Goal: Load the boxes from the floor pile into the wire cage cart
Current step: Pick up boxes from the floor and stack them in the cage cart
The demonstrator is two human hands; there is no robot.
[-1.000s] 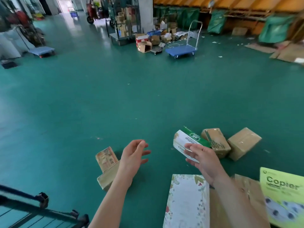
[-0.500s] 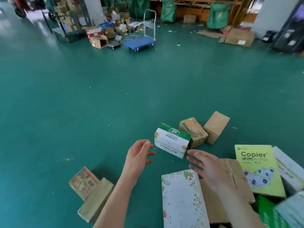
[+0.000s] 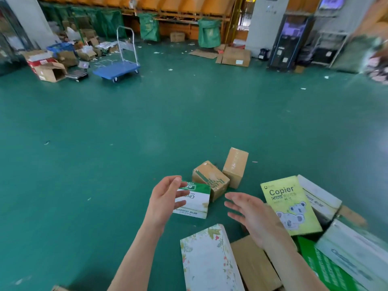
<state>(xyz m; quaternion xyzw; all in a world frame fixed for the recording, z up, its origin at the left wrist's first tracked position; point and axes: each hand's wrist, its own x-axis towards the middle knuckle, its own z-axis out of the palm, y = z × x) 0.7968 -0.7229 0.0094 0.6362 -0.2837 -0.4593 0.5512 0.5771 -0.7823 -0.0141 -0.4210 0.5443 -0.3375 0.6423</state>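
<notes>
Loosely open: left hand [image 3: 165,198], right hand [image 3: 249,215], either side of green-white box [image 3: 196,203]

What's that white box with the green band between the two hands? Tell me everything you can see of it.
The white cardboard box with a green band is a small oblong carton. It has white sides, a green strip with a logo along the top, and printed lettering that is partly hidden. Its corners look scuffed and stained. It lies on the green floor, close against a brown taped cardboard box behind it. The left hand covers its left end; contact is unclear. The right hand is apart from it.
</notes>
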